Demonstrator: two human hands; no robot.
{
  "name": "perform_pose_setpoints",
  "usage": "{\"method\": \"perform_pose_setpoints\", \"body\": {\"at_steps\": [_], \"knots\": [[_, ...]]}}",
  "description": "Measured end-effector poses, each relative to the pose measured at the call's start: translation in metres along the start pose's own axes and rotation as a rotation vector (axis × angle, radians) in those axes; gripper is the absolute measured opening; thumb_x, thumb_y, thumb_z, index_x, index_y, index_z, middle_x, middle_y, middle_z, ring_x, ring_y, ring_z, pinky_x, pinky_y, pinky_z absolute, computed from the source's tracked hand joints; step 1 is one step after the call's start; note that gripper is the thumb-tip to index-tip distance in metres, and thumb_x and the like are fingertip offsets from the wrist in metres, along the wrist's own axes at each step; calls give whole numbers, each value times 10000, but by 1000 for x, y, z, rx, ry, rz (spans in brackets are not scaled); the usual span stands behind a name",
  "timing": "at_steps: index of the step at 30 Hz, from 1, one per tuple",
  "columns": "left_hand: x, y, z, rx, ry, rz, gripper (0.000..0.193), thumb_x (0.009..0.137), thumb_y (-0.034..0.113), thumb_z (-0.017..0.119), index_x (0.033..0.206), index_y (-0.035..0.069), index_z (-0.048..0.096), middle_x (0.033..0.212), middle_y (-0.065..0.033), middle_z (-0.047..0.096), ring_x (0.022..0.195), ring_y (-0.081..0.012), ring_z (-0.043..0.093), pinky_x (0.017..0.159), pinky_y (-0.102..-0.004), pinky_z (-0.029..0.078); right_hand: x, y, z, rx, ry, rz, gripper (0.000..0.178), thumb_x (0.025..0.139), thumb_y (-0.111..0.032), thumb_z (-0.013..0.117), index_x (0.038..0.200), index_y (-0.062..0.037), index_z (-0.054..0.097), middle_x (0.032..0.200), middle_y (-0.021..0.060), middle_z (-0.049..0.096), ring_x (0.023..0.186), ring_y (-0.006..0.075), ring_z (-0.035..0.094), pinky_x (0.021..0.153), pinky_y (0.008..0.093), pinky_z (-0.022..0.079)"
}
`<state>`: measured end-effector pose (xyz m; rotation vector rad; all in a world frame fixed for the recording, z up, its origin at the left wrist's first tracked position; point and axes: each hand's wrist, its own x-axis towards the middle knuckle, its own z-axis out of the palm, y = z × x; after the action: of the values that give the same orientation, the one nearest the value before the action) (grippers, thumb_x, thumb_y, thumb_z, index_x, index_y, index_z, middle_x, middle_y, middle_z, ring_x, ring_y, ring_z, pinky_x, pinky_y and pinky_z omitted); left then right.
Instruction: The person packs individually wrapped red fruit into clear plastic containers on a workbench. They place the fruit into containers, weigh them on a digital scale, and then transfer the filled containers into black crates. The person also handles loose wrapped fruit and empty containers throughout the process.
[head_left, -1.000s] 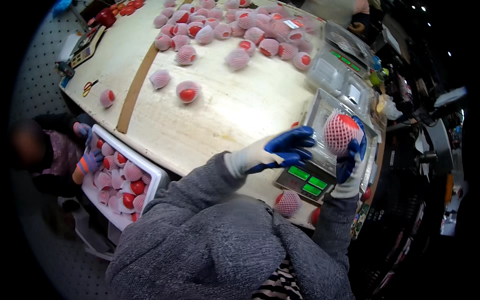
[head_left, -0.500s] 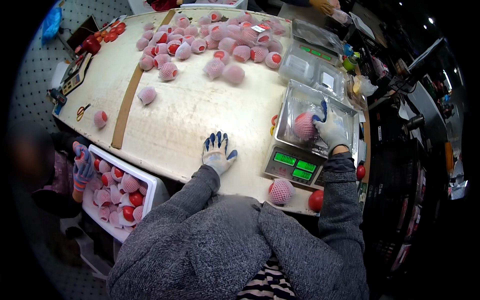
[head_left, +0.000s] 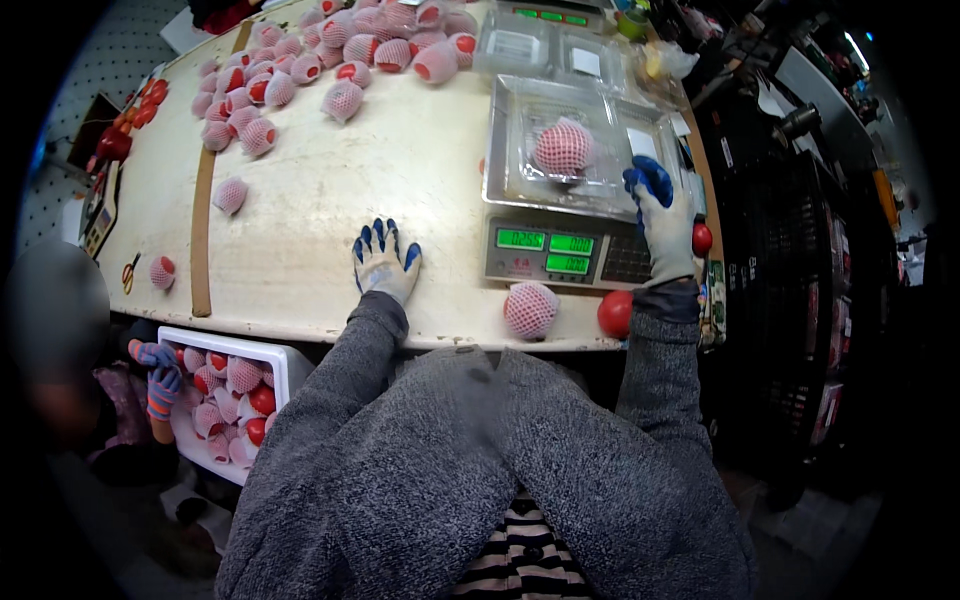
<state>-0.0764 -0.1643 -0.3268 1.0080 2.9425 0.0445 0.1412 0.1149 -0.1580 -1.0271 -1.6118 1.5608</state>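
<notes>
My left hand [head_left: 385, 265], in a white glove with blue fingertips, lies flat on the table with its fingers spread. My right hand [head_left: 662, 220], gloved alike, hovers by the right side of the scale's tray with loosely bent fingers and nothing visible in them. To its left, a round red fruit in a pink foam net [head_left: 563, 147] sits in a clear plastic box [head_left: 515, 165] on the digital scale [head_left: 545, 250], apart from the hand. A netted fruit [head_left: 530, 310] and a bare red fruit [head_left: 615, 313] rest at the table's front edge.
Many netted fruits [head_left: 340, 100] are heaped at the far side. Clear boxes [head_left: 513, 45] stand behind the scale. Scissors [head_left: 130, 272] lie at the left. Beside the table, a co-worker's striped gloves [head_left: 163, 390] are at a white foam crate [head_left: 290, 370] of fruits. Dark shelving stands at the right.
My right hand has let go of the netted fruit in the box and drawn off to the right. The scale's display has changed. The whole view has shifted; my left hand stays flat.
</notes>
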Motion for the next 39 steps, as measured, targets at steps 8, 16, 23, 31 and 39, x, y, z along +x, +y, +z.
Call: {"method": "perform_pose_setpoints", "body": {"at_steps": [8, 16, 23, 31, 39], "knots": [[0, 0, 4, -14, 65, 8, 613, 867, 453, 432, 1371, 113, 348, 1445, -102, 276, 1335, -273, 240, 1104, -398, 143, 13, -15, 36, -35, -130, -139, 624, 769, -165, 706, 1306, -59, 408, 1117, 99, 568, 953, 161, 567, 799, 263, 467], [4, 0, -14, 60, -169, -27, 660, 912, 496, 258, 1435, 106, 152, 1496, -99, 119, 1382, -255, 92, 1123, -376, 24, 76, 10, 82, -1210, -432, -400, 874, 629, -366, 757, 1353, -94, 350, 1361, 220, 350, 1196, 370, 423, 982, 402, 375], [1, -7, -22, -96, -201, -13, 650, 908, 470, 283, 1425, 86, 192, 1487, -147, 134, 1377, -299, 110, 1115, -415, 47, 60, -4, 90, -1075, -334, -357, 818, 555, -165, 810, 1285, -101, 448, 1225, 161, 485, 1098, 327, 498, 940, 375, 406], [7, -4, 11, -136, -19, 79, 671, 891, 494, 303, 1396, 54, 264, 1461, -138, 227, 1363, -298, 147, 1107, -443, 48, 73, 29, 49, -1009, -472, -504, 784, 574, -127, 765, 1285, -50, 445, 1206, 189, 492, 1127, 336, 480, 969, 376, 385], [3, -10, 0, -116, 120, -2, 628, 852, 453, 448, 1343, 69, 375, 1401, -162, 332, 1314, -324, 259, 1089, -441, 135, -18, -32, 54, -435, -130, -427, 493, 770, -91, 655, 1229, -16, 489, 1044, 149, 597, 892, 176, 597, 794, 279, 477]]}}
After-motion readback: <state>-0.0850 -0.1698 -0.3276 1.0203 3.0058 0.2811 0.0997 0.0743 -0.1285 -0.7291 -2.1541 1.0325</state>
